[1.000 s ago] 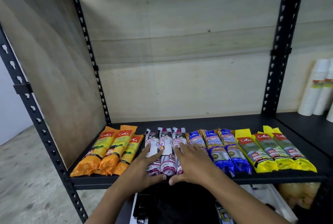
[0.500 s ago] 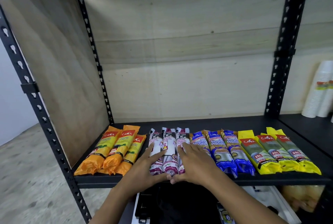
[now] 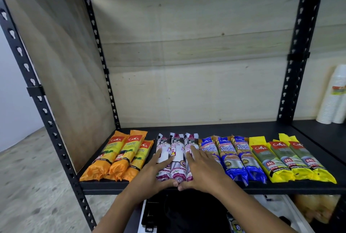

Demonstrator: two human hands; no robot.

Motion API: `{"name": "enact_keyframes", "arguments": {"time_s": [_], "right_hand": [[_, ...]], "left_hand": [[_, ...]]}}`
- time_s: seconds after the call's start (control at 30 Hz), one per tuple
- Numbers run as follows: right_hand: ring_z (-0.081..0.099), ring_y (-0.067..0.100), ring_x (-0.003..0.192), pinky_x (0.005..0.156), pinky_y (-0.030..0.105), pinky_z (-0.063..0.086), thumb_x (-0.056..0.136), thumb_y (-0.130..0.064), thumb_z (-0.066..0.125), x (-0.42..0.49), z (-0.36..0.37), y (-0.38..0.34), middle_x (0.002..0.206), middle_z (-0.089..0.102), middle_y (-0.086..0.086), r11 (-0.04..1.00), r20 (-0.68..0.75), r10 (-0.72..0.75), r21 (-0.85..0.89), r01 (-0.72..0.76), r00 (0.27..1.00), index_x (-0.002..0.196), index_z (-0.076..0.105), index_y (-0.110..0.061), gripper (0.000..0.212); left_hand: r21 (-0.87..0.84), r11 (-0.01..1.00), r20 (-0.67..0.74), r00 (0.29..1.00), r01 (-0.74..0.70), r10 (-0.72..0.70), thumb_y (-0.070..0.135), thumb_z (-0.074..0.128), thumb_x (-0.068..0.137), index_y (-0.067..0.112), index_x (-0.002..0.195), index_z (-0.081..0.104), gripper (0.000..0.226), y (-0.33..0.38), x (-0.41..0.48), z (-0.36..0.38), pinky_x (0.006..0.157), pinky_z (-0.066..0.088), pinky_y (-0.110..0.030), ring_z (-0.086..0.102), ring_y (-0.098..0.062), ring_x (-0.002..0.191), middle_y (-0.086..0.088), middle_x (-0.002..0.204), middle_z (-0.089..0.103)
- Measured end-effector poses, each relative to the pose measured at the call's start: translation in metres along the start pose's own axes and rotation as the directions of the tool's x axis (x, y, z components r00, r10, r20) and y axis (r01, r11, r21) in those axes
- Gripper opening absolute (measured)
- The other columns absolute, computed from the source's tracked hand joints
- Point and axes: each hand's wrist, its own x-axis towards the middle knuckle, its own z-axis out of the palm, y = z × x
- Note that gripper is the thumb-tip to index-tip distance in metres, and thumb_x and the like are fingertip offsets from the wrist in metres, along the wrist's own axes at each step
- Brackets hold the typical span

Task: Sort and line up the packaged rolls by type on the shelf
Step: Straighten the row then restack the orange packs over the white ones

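The three white rolls (image 3: 175, 156) lie side by side mid-shelf, between the orange rolls (image 3: 119, 155) and the blue rolls (image 3: 234, 156), and I bracket them with my left hand (image 3: 151, 178) and right hand (image 3: 203, 172), both flat and spread, gripping nothing, thumbs at their near ends. To do this well, I'd squeeze inward evenly and nudge the near ends flush with the shelf (image 3: 187, 189) front edge, light pressure so the slick wrappers don't ride over each other. Yellow rolls (image 3: 288, 157) at right look set.
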Motion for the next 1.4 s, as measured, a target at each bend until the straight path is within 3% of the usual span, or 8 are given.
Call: {"name": "enact_keyframes", "arguments": {"time_s": [0.3, 0.5, 0.67, 0.83, 1.0, 1.17, 1.33, 1.4], "right_hand": [[0.015, 0.034, 0.151, 0.123, 0.050, 0.011, 0.064, -0.097, 0.032, 0.002, 0.006, 0.002, 0.165, 0.014, 0.016, 0.997, -0.030, -0.023, -0.074, 0.021, 0.999, 0.158, 0.009, -0.010, 0.130], [0.018, 0.035, 0.149, 0.121, 0.051, 0.012, 0.074, -0.091, 0.040, 0.003, 0.008, 0.000, 0.163, 0.019, 0.017, 0.995, -0.052, -0.025, -0.098, 0.020, 0.998, 0.158, 0.012, -0.010, 0.120], [0.017, 0.035, 0.149, 0.121, 0.051, 0.011, 0.053, -0.098, 0.021, 0.005, 0.005, -0.001, 0.164, 0.017, 0.016, 0.996, -0.027, -0.019, -0.082, 0.017, 0.999, 0.158, 0.010, -0.014, 0.135], [0.013, 0.036, 0.151, 0.121, 0.051, 0.009, 0.049, -0.098, 0.016, 0.004, 0.005, -0.001, 0.165, 0.012, 0.017, 0.998, -0.013, -0.020, -0.065, 0.019, 1.000, 0.159, 0.006, -0.018, 0.136], [0.015, 0.038, 0.150, 0.121, 0.052, 0.010, 0.068, -0.093, 0.046, 0.005, 0.005, -0.002, 0.164, 0.015, 0.019, 0.998, -0.009, -0.017, -0.060, 0.017, 1.000, 0.158, 0.012, -0.017, 0.122], [0.017, 0.039, 0.150, 0.121, 0.054, 0.012, 0.067, -0.092, 0.049, 0.006, 0.006, -0.003, 0.164, 0.017, 0.020, 0.998, -0.010, -0.019, -0.054, 0.018, 1.000, 0.156, 0.017, -0.016, 0.121], [0.014, 0.038, 0.151, 0.121, 0.054, 0.010, 0.043, -0.102, 0.017, 0.006, 0.006, -0.001, 0.164, 0.016, 0.018, 0.999, -0.003, -0.027, -0.036, 0.027, 1.000, 0.157, 0.015, -0.017, 0.142], [0.009, 0.035, 0.152, 0.122, 0.052, 0.006, 0.047, -0.101, 0.023, 0.004, 0.005, 0.001, 0.166, 0.010, 0.016, 1.000, -0.001, -0.022, 0.009, 0.022, 1.000, 0.158, 0.010, -0.019, 0.139]], "left_hand": [[0.077, 0.997, 0.022, 1.000, -0.015, 0.014, 0.083, 0.057, 0.073, 0.066, 0.143, 0.017, 0.082, -0.006, 0.005, 0.003, 0.118, 0.028, -0.039, 0.001, -0.016, 0.152, 0.010, 0.166, -0.008], [0.102, 0.994, -0.002, 1.000, -0.025, 0.026, 0.090, 0.050, 0.069, 0.065, 0.144, 0.019, 0.085, -0.015, 0.013, 0.007, 0.118, 0.032, -0.041, 0.008, -0.019, 0.152, 0.006, 0.167, -0.002], [0.092, 0.995, 0.002, 0.999, -0.039, 0.039, 0.085, 0.055, 0.072, 0.067, 0.142, 0.018, 0.081, -0.017, 0.014, 0.007, 0.119, 0.030, -0.040, 0.006, -0.018, 0.152, 0.008, 0.166, -0.001], [0.070, 0.996, -0.013, 0.999, -0.050, 0.051, 0.083, 0.061, 0.069, 0.065, 0.141, 0.030, 0.080, -0.019, 0.015, 0.004, 0.119, 0.029, -0.041, 0.009, -0.021, 0.152, 0.004, 0.166, 0.006], [0.038, 0.997, -0.048, 0.997, -0.066, 0.068, 0.075, 0.069, 0.069, 0.059, 0.139, 0.040, 0.077, -0.018, 0.012, 0.004, 0.119, 0.028, -0.039, 0.011, -0.019, 0.152, 0.005, 0.165, 0.010], [0.006, 0.997, -0.051, 0.996, -0.075, 0.075, 0.072, 0.073, 0.067, 0.065, 0.133, 0.038, 0.075, -0.015, 0.010, 0.001, 0.119, 0.025, -0.039, 0.011, -0.017, 0.151, 0.006, 0.164, 0.012], [0.009, 1.000, -0.025, 0.999, -0.028, 0.028, 0.073, 0.073, 0.067, 0.063, 0.140, 0.033, 0.084, -0.009, 0.007, 0.000, 0.120, 0.023, -0.046, 0.000, -0.019, 0.152, 0.005, 0.166, 0.006], [0.017, 1.000, -0.005, 1.000, -0.006, 0.006, 0.073, 0.072, 0.067, 0.061, 0.143, 0.029, 0.088, -0.006, 0.004, 0.001, 0.120, 0.018, -0.047, -0.010, -0.017, 0.151, 0.007, 0.166, 0.000]]}}
